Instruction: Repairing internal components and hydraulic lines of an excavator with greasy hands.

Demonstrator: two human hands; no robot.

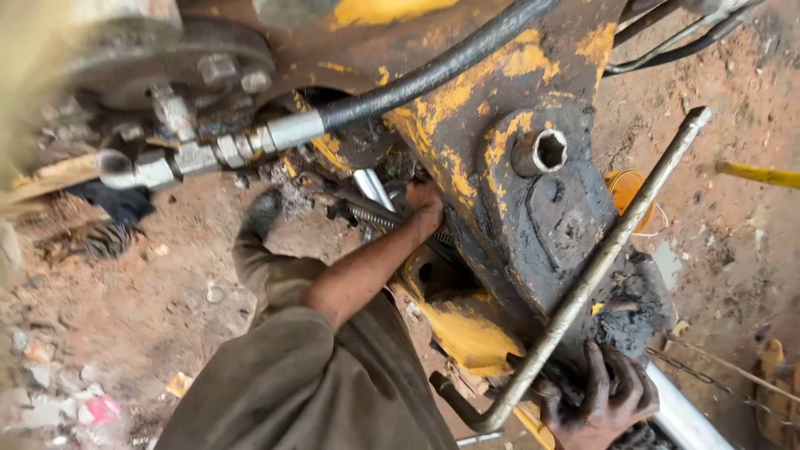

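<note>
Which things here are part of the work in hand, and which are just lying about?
In hand:
- left hand reaching behind the yellow machine arm
- right hand gripping the bent steel bar

Lying about:
- rubble
- dark rag
- orange lid
- chain

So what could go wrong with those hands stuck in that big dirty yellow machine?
The left hand reaches deep into a gap in the yellow machine arm, beside a spring; it could get pinched if anything shifts. The right hand is coated in black grease and grips low by the long bent metal bar, so it might slip. The bar leans loosely and could slide down.
</note>
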